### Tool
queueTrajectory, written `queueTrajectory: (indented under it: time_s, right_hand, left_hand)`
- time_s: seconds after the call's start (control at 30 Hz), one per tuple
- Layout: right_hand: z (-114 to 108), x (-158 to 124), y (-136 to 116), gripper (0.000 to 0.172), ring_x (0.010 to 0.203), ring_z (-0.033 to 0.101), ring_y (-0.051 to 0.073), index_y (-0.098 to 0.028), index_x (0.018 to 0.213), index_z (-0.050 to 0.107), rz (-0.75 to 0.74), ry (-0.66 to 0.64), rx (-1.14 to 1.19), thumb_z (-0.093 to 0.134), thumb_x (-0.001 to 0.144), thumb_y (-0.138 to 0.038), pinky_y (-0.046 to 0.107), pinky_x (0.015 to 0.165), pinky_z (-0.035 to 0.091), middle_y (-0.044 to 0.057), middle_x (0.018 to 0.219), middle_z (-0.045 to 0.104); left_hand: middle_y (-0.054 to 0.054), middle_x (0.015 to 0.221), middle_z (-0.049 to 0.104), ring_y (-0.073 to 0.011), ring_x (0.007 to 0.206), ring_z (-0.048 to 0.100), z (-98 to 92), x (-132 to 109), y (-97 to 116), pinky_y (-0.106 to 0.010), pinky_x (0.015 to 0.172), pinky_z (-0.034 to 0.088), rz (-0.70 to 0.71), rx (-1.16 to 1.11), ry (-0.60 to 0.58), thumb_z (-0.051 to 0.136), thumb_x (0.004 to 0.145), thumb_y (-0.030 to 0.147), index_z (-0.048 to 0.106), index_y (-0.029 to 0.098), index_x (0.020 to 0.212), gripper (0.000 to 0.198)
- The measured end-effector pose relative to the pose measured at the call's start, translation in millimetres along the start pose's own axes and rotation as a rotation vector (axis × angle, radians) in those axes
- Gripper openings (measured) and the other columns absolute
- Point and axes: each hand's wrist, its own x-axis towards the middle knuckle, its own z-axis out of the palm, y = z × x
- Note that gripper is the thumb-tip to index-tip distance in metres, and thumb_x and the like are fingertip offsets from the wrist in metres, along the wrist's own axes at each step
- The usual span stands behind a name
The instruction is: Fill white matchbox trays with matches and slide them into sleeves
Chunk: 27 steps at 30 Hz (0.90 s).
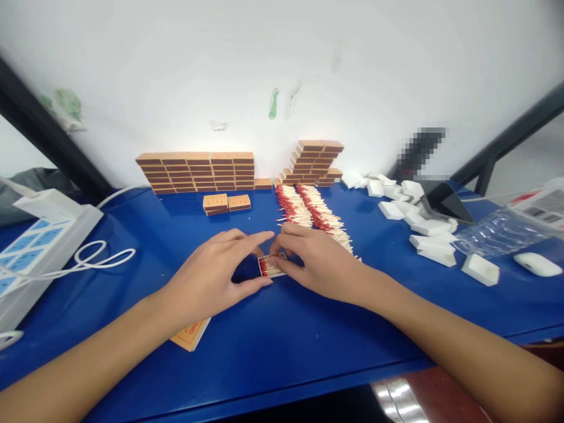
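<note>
A small white matchbox tray (264,268) with red-tipped matches (272,268) in it lies flat on the blue table between my hands. My left hand (215,267) is at the tray's left end, thumb and index finger spread apart around it. Over the tray's right part, my right hand (315,258) has its fingertips bent down and pinched on matches, which they partly hide. Just beyond it are two rows of loose matches (317,205), red heads to the left. Under my left wrist an orange matchbox sleeve (191,336) is partly covered.
Stacked matchboxes (198,173) line the wall, with a second, stepped stack (315,158) to their right. Two piles of matchboxes (215,203) sit nearer. Several white empty trays (434,244), a clear plastic package (497,232) and a white mouse-like object (537,264) lie right. A power strip (26,252) stands left.
</note>
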Motion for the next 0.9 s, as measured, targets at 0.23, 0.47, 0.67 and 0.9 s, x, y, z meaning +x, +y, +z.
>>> queueTrajectory:
  time_s: [0.23,0.47,0.67,0.9]
  right_hand:
    - [3,1,-4,0.003,0.081,0.061,0.017,-0.018,0.1,0.065,0.042,0.046,-0.013,0.067,0.1,-0.02,0.032,0.073,0.044,0.003,0.096,0.064]
    - [-8,0,4,0.003,0.081,0.06,0.017,-0.02,0.095,0.067,0.052,0.055,0.013,0.068,0.098,-0.019,0.031,0.073,0.044,0.002,0.091,0.062]
    - [-21,-8,5,0.038,0.102,0.063,0.023,-0.022,0.122,0.068,0.037,-0.1,0.047,0.079,0.092,-0.044,0.036,0.085,0.051,0.007,0.116,0.064]
    - [-13,-1,6,0.027,0.101,0.064,0.024,-0.02,0.105,0.069,0.064,-0.036,0.026,0.079,0.091,-0.04,0.037,0.087,0.05,0.007,0.11,0.068]
  left_hand:
    - [-0.003,0.116,0.075,-0.023,0.105,0.07,0.4,-1,-1,-0.039,0.092,0.058,0.011,0.011,0.012,0.08,0.093,0.038,0.052,0.024,0.151,0.066]
    - [-0.004,0.117,0.076,-0.0246,0.109,0.069,-1.7,-1,-1,-0.041,0.093,0.059,-0.012,0.0,-0.017,0.077,0.095,0.043,0.049,0.026,0.155,0.068]
    - [-0.012,0.134,0.07,-0.0353,0.127,0.062,-27.2,0,-22,-0.053,0.111,0.05,-0.049,0.12,-0.068,0.073,0.083,0.077,0.06,0.023,0.148,0.085]
    - [-0.009,0.101,0.075,-0.0306,0.098,0.068,-47.3,-2,-49,-0.044,0.088,0.056,-0.173,0.213,-0.186,0.07,0.085,0.073,0.075,0.023,0.098,0.052]
